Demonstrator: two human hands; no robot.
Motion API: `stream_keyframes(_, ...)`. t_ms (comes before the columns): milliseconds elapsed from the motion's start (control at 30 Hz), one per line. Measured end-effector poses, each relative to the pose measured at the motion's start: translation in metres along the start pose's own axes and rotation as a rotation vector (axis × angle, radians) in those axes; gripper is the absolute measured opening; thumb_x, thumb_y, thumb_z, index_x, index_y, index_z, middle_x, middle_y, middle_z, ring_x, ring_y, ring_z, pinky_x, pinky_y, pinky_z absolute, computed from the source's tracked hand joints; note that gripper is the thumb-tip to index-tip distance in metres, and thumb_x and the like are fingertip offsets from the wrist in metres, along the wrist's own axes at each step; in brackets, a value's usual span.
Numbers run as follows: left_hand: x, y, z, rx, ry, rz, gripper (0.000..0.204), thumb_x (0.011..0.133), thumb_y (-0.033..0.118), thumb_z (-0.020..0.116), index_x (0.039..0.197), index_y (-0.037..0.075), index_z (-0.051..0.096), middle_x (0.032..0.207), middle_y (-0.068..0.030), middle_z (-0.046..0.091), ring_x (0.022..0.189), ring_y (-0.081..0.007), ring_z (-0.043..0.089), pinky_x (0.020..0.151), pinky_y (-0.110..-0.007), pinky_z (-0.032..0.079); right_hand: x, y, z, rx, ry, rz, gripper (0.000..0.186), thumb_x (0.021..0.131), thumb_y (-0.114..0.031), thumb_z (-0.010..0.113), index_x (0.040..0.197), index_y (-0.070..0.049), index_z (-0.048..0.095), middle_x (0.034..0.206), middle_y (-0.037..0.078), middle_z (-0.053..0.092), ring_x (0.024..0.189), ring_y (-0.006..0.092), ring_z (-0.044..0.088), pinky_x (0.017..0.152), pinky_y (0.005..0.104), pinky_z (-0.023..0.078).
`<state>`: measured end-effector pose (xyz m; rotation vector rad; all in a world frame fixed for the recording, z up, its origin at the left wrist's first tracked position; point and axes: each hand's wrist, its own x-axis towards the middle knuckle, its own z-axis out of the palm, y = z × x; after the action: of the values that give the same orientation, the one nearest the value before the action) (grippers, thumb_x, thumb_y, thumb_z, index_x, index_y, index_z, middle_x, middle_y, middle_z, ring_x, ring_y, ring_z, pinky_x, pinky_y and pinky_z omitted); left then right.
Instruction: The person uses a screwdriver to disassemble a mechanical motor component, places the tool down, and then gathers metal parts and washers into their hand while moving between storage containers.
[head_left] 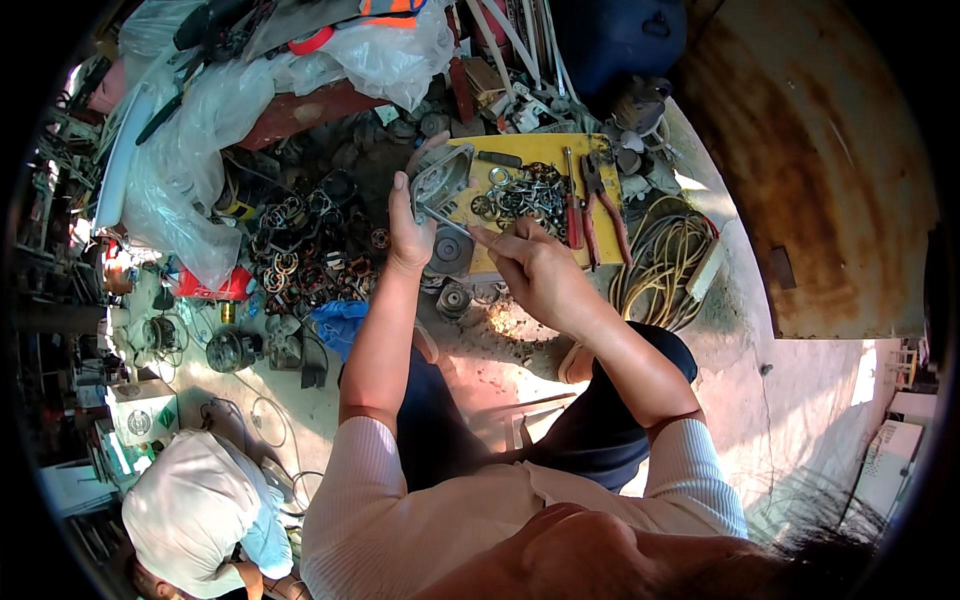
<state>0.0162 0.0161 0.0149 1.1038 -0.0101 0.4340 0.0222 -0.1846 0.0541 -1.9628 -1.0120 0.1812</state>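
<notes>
Being clasped by the left hand, a grey metal housing is held up at the left edge of the yellow-topped bench. By the right hand, which is closed with its index finger stretched forward, a thin metal rod is gripped and is pointed to the lower rim of the housing; whether the rim is touched by it, it cannot be told. The two hands are placed apart, near to each other.

Below the rod, at the near left corner of the bench, a round grey metal part is seen. The middle of the bench is covered by a heap of metal rings and small parts, and close to the far edge a dark handle is laid. Toward the right edge, a screwdriver with a red handle is placed, and just beside it, pliers with red grips.

Outside the left edge, the floor is covered by many dark and copper-coloured rings. Outside the right edge, a coil of yellowish cable is left on the floor. Farther, at the lower left, another person is seen, bent down.
</notes>
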Motion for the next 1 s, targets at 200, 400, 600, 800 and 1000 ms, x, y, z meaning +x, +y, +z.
stream_keyframes(200,-0.001,0.002,0.003,-0.036,-0.016,-0.015,0.077,0.095,0.058,0.023,0.144,-0.001,0.037,0.133,-0.0139,0.056,0.123,-0.0267,0.053,0.105,-0.042,0.042,0.001,-0.005,-0.002,-0.012,-0.001,0.026,0.036,0.091,-0.003,0.059,0.125,-0.012,0.064,0.087,0.017,0.055,0.071,0.0346,0.059,0.066,0.0432,0.048)
stream_keyframes(400,-0.001,0.005,0.001,0.014,-0.029,0.003,0.077,0.096,0.058,0.024,0.144,-0.001,0.037,0.133,-0.0138,0.055,0.122,-0.0260,0.054,0.104,-0.042,0.043,0.005,0.003,-0.003,-0.274,0.040,0.100,0.036,0.093,-0.012,0.053,0.127,-0.019,0.063,0.099,0.016,0.060,0.075,0.0372,0.065,0.068,0.0461,0.053)
stream_keyframes(600,-0.002,0.001,0.002,0.154,-0.021,0.068,0.075,0.097,0.059,0.026,0.142,0.000,0.040,0.130,-0.0128,0.057,0.119,-0.0243,0.056,0.103,-0.040,0.043,0.004,0.006,-0.003,-0.386,0.063,0.093,0.036,0.093,-0.012,0.052,0.127,-0.020,0.063,0.099,0.016,0.060,0.075,0.0357,0.066,0.065,0.0446,0.054)
stream_keyframes(800,-0.002,0.003,0.005,0.113,-0.011,0.046,0.074,0.097,0.059,0.026,0.141,0.001,0.042,0.130,-0.0125,0.057,0.118,-0.0239,0.056,0.103,-0.040,0.042,0.002,0.004,0.002,-0.284,0.051,0.088,0.035,0.092,-0.011,0.054,0.125,-0.019,0.065,0.095,0.017,0.059,0.074,0.0368,0.065,0.065,0.0454,0.053)
stream_keyframes(1000,-0.001,-0.003,0.002,0.016,0.009,0.010,0.075,0.097,0.059,0.024,0.141,0.001,0.041,0.131,-0.0129,0.056,0.120,-0.0244,0.055,0.104,-0.042,0.043,0.000,0.010,0.006,-0.136,0.035,0.012,0.035,0.091,-0.011,0.059,0.123,-0.019,0.066,0.088,0.015,0.058,0.073,0.0355,0.063,0.065,0.0447,0.051)
